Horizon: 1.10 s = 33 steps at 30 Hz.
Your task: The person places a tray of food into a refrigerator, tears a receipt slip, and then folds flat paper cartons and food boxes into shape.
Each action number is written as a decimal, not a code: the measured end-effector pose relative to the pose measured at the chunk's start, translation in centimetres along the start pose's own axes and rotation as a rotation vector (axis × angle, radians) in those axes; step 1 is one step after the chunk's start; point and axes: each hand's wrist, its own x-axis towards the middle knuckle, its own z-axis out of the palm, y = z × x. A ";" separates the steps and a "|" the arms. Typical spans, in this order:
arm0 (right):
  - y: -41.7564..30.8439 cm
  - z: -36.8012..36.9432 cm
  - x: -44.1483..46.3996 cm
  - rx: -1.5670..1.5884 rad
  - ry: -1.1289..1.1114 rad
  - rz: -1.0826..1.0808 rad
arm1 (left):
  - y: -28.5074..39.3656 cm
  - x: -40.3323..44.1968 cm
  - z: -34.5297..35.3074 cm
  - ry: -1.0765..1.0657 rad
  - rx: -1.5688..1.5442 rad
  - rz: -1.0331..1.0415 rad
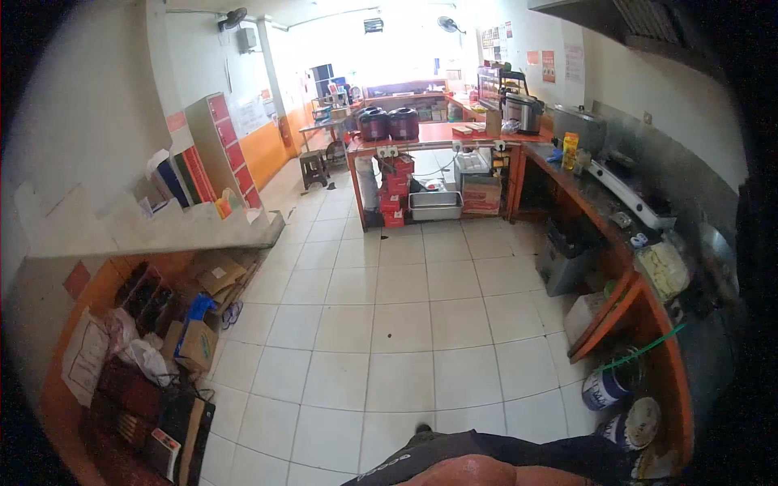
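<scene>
Neither of my hands shows in the head view. Along the bottom edge I see my dark clothing [405,463] with pale lettering on it. In front of it is a rounded patch of bare skin [470,471]; which part of the body it belongs to I cannot tell. The dark tip of a shoe [423,428] pokes out on the floor tiles [401,373]. Closest on the right are a white-and-blue bucket [606,389] and a second, lidded bucket [640,423] under the orange-edged counter [579,190].
A gas stove [632,194], a yellow bottle [570,151] and a bag of pale food [664,269] stand on the right counter. Ahead, an orange table [442,134] bears two dark red pots [389,125]. Cardboard boxes [196,347] and bags [144,356] crowd the left wall.
</scene>
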 end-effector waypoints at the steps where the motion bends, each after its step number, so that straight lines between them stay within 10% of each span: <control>1: -0.5 -1.0 1.3 -0.032 -0.018 0.047 | 0.0 2.1 -0.9 -0.006 -0.001 0.006; 12: -11.8 -17.1 29.0 -0.434 -0.163 0.146 | -4.0 26.2 -13.3 -0.012 0.043 -0.114; 18: -43.6 -27.7 54.8 -0.308 0.255 -0.255 | -6.7 36.4 -21.5 0.038 0.063 -0.248; 20: -49.8 -23.5 75.9 -0.519 0.302 -0.524 | -7.9 40.5 -23.6 0.053 0.066 -0.288; 23: -69.6 -23.5 78.1 -0.426 0.393 -1.197 | -10.4 47.4 -26.3 0.056 0.069 -0.346; 24: -75.0 -23.5 74.3 -0.206 0.279 -0.860 | -11.4 49.7 -27.2 0.051 0.077 -0.363; 28: -80.4 -22.0 75.6 -0.202 -0.158 -1.171 | -15.2 60.0 -32.6 0.012 0.136 -0.397; 31: -74.4 -23.4 80.5 -0.851 -0.334 -0.887 | -17.9 67.5 -37.0 -0.039 0.200 -0.427; 32: -65.6 -22.7 88.2 -0.833 -0.400 -1.098 | -18.9 70.1 -38.7 -0.053 0.230 -0.432; 33: -63.7 -25.9 84.8 -0.703 -0.263 -0.398 | -20.0 72.9 -40.3 -0.063 0.259 -0.428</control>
